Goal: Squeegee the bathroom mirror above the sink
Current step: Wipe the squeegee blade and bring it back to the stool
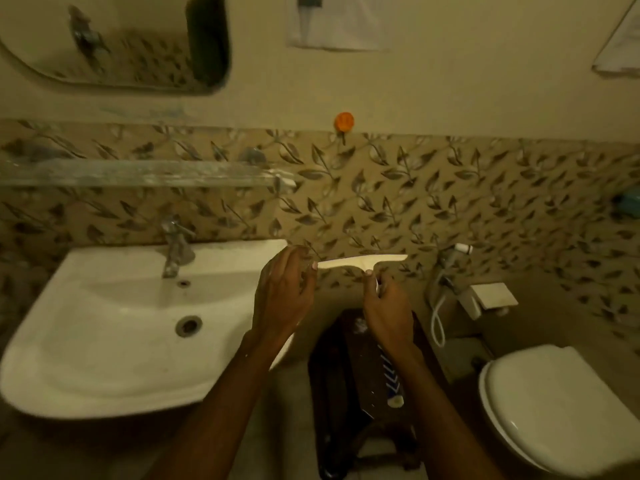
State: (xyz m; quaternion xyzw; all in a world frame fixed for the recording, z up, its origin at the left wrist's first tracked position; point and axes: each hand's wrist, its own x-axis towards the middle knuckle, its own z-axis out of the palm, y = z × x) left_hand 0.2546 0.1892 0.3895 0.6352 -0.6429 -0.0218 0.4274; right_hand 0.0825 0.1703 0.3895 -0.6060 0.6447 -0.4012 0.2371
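Note:
A small cream squeegee [363, 262] is held level in front of the tiled wall, just right of the white sink [114, 341]. My right hand [386, 308] grips its short handle from below. My left hand [282, 296] is at the blade's left end, with fingertips touching or pinching it. The rounded mirror [114, 43] hangs at the upper left, well above both hands, with a glass shelf [138, 173] between it and the sink.
A chrome tap [176, 247] stands at the back of the sink. A dark stool [363, 393] with a tube on it is below my hands. A toilet [554, 410] is at lower right, with a hose sprayer [446, 271] on the wall.

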